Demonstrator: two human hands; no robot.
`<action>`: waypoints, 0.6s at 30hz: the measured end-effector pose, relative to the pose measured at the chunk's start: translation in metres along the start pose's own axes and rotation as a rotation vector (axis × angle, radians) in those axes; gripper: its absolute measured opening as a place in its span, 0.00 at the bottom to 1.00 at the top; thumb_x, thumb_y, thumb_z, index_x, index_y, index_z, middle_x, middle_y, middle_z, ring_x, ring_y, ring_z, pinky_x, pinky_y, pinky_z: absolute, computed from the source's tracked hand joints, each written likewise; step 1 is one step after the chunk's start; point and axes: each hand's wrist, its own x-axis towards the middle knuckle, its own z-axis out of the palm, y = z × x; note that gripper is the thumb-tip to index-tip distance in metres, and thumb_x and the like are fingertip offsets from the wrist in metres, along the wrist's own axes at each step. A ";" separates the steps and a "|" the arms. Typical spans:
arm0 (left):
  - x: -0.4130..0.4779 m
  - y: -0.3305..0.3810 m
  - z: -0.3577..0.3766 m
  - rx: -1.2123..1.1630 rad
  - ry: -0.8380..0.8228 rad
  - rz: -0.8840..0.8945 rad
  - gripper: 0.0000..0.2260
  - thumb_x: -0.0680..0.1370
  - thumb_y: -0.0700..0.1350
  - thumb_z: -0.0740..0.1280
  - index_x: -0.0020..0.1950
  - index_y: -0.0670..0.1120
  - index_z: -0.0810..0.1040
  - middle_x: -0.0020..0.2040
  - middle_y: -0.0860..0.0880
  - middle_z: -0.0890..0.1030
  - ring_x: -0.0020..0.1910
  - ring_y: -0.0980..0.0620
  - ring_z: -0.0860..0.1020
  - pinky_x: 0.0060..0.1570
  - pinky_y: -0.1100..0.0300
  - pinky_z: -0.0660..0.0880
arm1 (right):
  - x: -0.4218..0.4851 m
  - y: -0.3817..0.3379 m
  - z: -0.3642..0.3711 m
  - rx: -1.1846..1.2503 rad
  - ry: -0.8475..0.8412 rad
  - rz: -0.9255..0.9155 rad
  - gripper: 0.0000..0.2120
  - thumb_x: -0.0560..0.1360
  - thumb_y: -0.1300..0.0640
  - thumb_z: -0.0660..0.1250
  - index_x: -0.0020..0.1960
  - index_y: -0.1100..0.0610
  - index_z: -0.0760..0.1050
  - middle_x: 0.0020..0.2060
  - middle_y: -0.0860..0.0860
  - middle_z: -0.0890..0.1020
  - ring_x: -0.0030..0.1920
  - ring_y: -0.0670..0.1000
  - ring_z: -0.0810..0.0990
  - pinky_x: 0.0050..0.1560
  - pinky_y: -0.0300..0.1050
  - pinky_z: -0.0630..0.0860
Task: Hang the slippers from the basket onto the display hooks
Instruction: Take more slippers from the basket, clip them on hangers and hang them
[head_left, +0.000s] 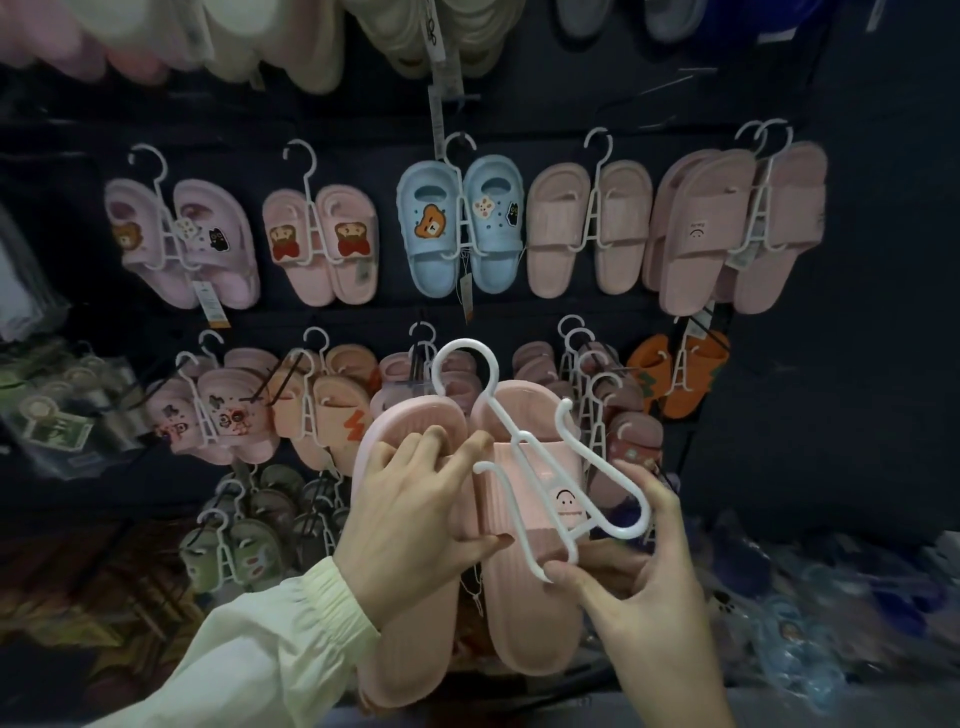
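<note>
I hold a pair of pink slippers (530, 608) upright in front of the display wall, toes down. My left hand (415, 519) grips the strap of the left slipper, fingers curled over it. A white plastic hanger (524, 452) lies tilted across the right slipper, its hook pointing up left. My right hand (644, 582) pinches the hanger's lower prongs beside a small smiley face on the strap. The basket is out of sight.
The dark wall carries rows of hung pairs: lilac (182, 244), pink with bears (322, 249), blue clogs (462, 223), plain pink slides (587, 228), an orange pair (680, 379). Bare wire hooks (670, 83) stick out at upper right. Bagged goods lie at lower right (810, 623).
</note>
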 end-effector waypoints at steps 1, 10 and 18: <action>0.000 0.000 -0.001 -0.008 -0.001 0.000 0.39 0.63 0.70 0.66 0.68 0.50 0.72 0.51 0.49 0.76 0.49 0.49 0.76 0.46 0.52 0.72 | 0.000 -0.001 0.000 -0.019 -0.022 -0.003 0.35 0.68 0.64 0.78 0.60 0.32 0.68 0.40 0.49 0.87 0.42 0.48 0.86 0.53 0.54 0.81; -0.005 0.005 -0.003 -0.023 -0.014 0.051 0.37 0.64 0.69 0.69 0.68 0.50 0.75 0.49 0.52 0.74 0.45 0.51 0.74 0.45 0.56 0.68 | 0.008 0.006 0.004 -0.336 -0.003 -0.226 0.16 0.78 0.43 0.61 0.38 0.51 0.77 0.32 0.48 0.79 0.32 0.47 0.77 0.31 0.41 0.71; -0.008 0.000 -0.009 -0.063 -0.040 0.035 0.40 0.64 0.69 0.69 0.71 0.51 0.73 0.54 0.51 0.77 0.52 0.48 0.77 0.51 0.54 0.68 | 0.029 0.015 0.000 -0.735 0.002 -0.644 0.15 0.82 0.49 0.56 0.51 0.52 0.80 0.66 0.42 0.73 0.69 0.45 0.67 0.65 0.47 0.67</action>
